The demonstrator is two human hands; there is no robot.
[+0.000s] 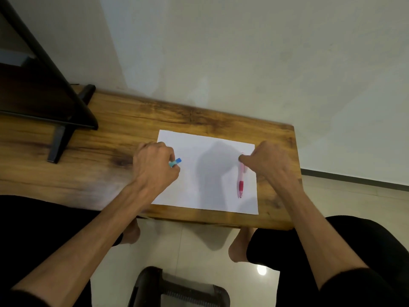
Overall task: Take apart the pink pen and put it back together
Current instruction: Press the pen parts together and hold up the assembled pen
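A pink pen [240, 178] with a red grip lies lengthwise on the right part of a white sheet of paper [208, 173], tip pointing toward me. My right hand [267, 162] rests at the sheet's right edge, its curled fingers touching the pen's far end. Whether it grips the pen I cannot tell. My left hand [155, 165] sits on the sheet's left edge, closed around a blue pen [176, 162] whose end pokes out between the fingers.
The paper lies on a narrow wooden table [99, 156] set against a pale wall. A black stand [59, 120] occupies the table's left end. Below the front edge are my knees, bare feet and a dark stool [177, 291].
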